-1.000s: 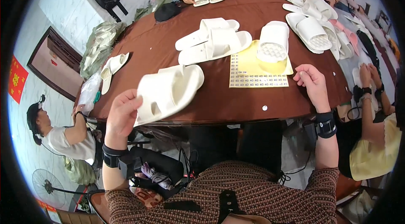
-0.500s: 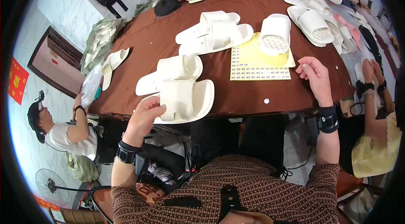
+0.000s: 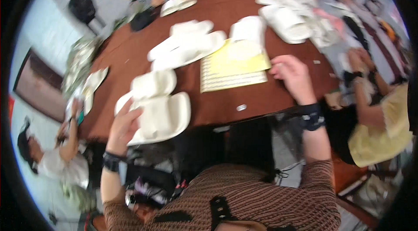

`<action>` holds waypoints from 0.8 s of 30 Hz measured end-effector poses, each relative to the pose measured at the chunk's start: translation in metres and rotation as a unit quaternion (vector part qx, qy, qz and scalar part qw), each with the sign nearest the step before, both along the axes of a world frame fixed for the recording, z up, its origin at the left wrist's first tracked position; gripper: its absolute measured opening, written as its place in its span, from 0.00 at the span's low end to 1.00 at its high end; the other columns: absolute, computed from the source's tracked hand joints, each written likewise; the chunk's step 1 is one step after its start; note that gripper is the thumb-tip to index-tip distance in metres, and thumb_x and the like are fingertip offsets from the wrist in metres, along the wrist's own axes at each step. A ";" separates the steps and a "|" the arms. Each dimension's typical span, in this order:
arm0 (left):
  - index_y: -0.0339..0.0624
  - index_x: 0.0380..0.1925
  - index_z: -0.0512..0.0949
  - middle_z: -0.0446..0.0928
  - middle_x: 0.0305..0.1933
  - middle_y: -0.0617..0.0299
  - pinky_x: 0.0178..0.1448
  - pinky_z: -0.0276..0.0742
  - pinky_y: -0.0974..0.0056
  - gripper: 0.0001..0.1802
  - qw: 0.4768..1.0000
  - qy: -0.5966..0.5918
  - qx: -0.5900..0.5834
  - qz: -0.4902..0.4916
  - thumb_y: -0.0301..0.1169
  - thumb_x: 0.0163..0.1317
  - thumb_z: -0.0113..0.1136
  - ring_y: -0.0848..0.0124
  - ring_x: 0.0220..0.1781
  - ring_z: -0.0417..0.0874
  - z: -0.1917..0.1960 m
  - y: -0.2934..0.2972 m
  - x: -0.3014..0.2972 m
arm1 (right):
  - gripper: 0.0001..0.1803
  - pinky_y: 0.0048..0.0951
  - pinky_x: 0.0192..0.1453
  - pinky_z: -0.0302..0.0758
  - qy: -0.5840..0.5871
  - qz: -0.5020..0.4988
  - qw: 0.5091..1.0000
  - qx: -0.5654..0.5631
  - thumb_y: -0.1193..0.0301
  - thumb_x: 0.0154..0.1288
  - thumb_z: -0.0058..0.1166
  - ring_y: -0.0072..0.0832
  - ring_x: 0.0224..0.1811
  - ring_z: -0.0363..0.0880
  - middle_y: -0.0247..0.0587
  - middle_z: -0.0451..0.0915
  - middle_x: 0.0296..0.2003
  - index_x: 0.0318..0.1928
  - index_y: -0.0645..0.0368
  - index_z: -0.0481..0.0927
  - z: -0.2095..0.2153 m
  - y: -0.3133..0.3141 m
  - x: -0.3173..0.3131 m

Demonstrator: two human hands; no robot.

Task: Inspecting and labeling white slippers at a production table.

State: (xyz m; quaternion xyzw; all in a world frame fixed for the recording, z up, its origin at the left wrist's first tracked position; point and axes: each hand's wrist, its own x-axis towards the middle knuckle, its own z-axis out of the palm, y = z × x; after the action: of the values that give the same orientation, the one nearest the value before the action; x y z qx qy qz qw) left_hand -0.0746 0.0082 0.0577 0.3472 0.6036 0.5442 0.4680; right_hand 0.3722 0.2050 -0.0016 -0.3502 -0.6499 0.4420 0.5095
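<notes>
My left hand (image 3: 123, 125) grips a white slipper (image 3: 162, 118) at the brown surface's (image 3: 217, 104) near edge, while my right hand (image 3: 292, 74), fingers loosely curled and empty, hovers beside a yellow sheet (image 3: 230, 67).

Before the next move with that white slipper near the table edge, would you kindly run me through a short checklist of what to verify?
1. Left hand on the near white slipper: ok, fingers rest on its left side.
2. Firm grasp of that slipper: cannot tell, the picture is blurred.
3. Slipper supported by the brown table: not ok, it lies at the near edge and seems to overhang.
4. Right hand free: ok as far as visible, it hangs above the table beside the yellow sheet with nothing seen in it.
5. Second white slipper close by: ok, it lies just behind the near one.
</notes>
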 end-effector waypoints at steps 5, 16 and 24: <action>0.32 0.59 0.72 0.79 0.55 0.53 0.59 0.79 0.62 0.23 0.996 -0.028 0.067 -0.048 0.25 0.63 0.49 0.65 0.53 0.83 0.006 0.005 0.016 | 0.08 0.25 0.38 0.80 0.034 0.031 0.999 -0.015 0.74 0.71 0.50 0.21 0.35 0.84 0.38 0.84 0.32 0.45 0.63 0.80 -0.009 0.003 -0.009; 0.33 0.61 0.72 0.80 0.53 0.55 0.56 0.76 0.66 0.27 0.976 0.135 0.126 -0.112 0.40 0.69 0.60 0.69 0.52 0.80 -0.006 -0.002 0.010 | 0.10 0.23 0.33 0.77 0.045 0.013 0.997 0.064 0.73 0.72 0.47 0.20 0.27 0.79 0.36 0.82 0.27 0.44 0.64 0.79 -0.015 0.008 0.001; 0.20 0.61 0.57 0.69 0.63 0.37 0.73 0.68 0.55 0.32 0.887 -0.414 0.183 0.091 0.35 0.69 0.57 0.53 0.63 0.74 -0.005 0.080 0.032 | 0.10 0.23 0.33 0.76 0.049 0.023 0.997 0.051 0.73 0.72 0.47 0.20 0.26 0.78 0.35 0.82 0.28 0.46 0.64 0.79 -0.014 0.008 -0.004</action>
State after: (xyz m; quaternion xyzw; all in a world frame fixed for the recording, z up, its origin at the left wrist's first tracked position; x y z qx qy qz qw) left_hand -0.0430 0.0883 0.0525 0.1138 0.2740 0.7792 0.5521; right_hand 0.3686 0.2128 -0.0160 -0.2868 -0.6536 0.4370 0.5474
